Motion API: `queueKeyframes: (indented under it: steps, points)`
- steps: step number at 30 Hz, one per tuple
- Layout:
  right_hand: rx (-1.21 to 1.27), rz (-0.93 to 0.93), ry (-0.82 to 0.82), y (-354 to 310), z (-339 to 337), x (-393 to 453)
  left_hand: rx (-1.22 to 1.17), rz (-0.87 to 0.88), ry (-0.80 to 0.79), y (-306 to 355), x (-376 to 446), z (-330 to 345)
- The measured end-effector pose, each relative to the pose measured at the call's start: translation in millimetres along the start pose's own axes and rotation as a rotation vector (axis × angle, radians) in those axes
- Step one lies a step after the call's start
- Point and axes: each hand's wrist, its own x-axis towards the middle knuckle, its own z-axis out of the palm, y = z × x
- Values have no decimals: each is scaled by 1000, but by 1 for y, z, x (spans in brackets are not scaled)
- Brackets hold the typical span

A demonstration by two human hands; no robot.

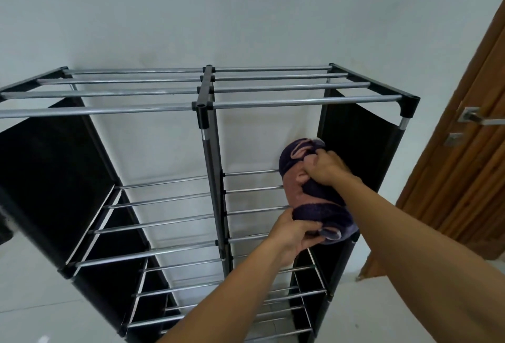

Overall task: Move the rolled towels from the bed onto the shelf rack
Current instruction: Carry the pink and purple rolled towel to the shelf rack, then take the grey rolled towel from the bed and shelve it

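Purple and dusty-pink terry cloth, the rolled towel (314,192) is lying on the second tier of the shelf rack (207,88), in the right-hand bay, pressed up against that bay's right edge where the black fabric side panel (358,146) is hanging. Its long axis is running from the front rail toward the back rail, across the chrome bars (254,188) rather than along them, so several bars are carrying it at once. The near end is jutting slightly past the front rail; the far end is sitting close to the white wall (164,14) behind.

Both hands are working on it. The left hand (293,233) is gripping the near end from below and from the left, its fingers (308,226) curled shut around the loose purple fold. The right hand (328,166) is coming over the top, farther back along the roll, with its fingers closed tight, bunching cloth at the middle. Neither hand is spread open; both are clamped on the towel.

Judging from this, the placing step is nearly done, and the roll is looking loose, so letting go carefully will matter if it is to keep its shape. Every other tier in view is standing bare. A wooden door (470,151) is standing at the right.
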Motion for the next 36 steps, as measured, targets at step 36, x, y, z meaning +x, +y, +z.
queueKeyframes:
  steps: [36]
  points:
    - [851, 1549, 1109, 192, 182, -870, 1504, 79, -1836, -383, -409, 193]
